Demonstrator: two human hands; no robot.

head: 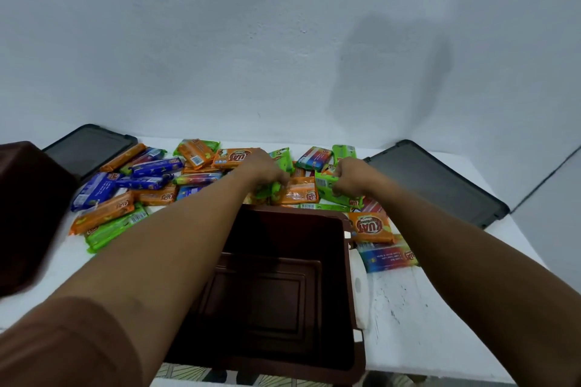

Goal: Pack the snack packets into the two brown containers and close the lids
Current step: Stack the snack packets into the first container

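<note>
Just beyond the empty brown container (334, 273), your left hand (267, 168) grips a green packet (265, 191) and your right hand (352, 177) a second green packet (327, 189); they look light, soft and slippery, so take them by the flat middle.

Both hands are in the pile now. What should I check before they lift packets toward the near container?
1. Near brown container open, with room: ok, it looks empty.
2. Left hand grip on green packet: ok, fingers curled round it.
3. Right hand grip on second green packet: ok.
4. Way from pile to container free: ok, its far rim borders the pile.
5. Left lid and right lid out of the way: ok, both lie flat at the back.
6. Second brown container ready: cannot tell, blurred at the left edge.
</note>
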